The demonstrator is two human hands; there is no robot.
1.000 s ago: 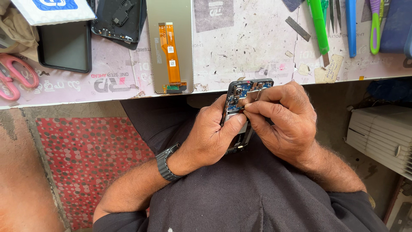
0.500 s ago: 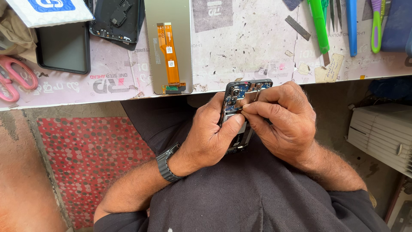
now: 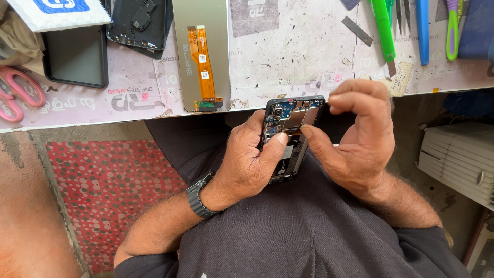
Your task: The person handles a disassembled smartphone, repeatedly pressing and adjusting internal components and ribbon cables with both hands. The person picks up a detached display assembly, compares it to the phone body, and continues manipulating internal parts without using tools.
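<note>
My left hand (image 3: 248, 162) grips an opened phone (image 3: 289, 135) with its back cover off, blue circuit board and metal shields showing, held just below the workbench edge over my lap. The left thumb presses on the phone's left side. My right hand (image 3: 355, 139) hovers at the phone's right side, fingers curled and lifted, thumb tip close to the board; whether it pinches anything tiny is too small to tell. A dark watch (image 3: 199, 194) sits on my left wrist.
On the workbench (image 3: 288, 56) lie a display panel with an orange flex cable (image 3: 201, 54), a black phone frame (image 3: 138, 23), a dark screen (image 3: 75, 55), pink scissors (image 3: 15, 92), green (image 3: 383, 28) and blue (image 3: 422, 31) tools. A white ribbed unit (image 3: 458, 162) stands right; red dotted mat (image 3: 103, 195) left.
My right hand has lifted off the phone's top and drawn back to the right, uncovering the circuit board. My left hand still holds the phone.
</note>
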